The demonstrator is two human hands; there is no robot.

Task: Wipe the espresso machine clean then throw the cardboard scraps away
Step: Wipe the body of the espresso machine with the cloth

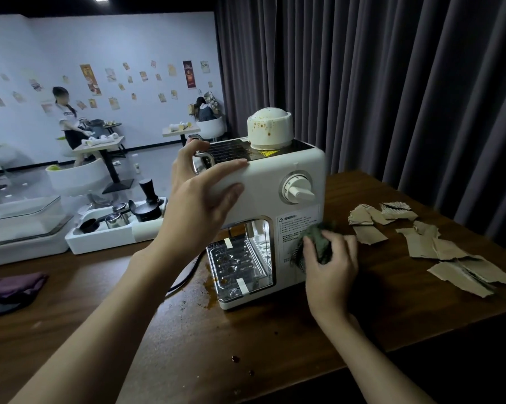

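Bracing the espresso machine point(270, 182) at its top left corner, the left hand point(200, 196) is laid flat-ish, fingers straight, nothing grasped. A green cloth point(318, 233) is bunched in the right hand's point(331, 265) curled fingers and pressed to the machine's lower right front. Cardboard scraps point(438, 247) are scattered on the table point(187, 330), further right.

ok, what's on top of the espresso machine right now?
A white domed cap spotted brown, a dark grille and a yellow warning label. The left hand rests on the front edge, hiding the top's left corner.
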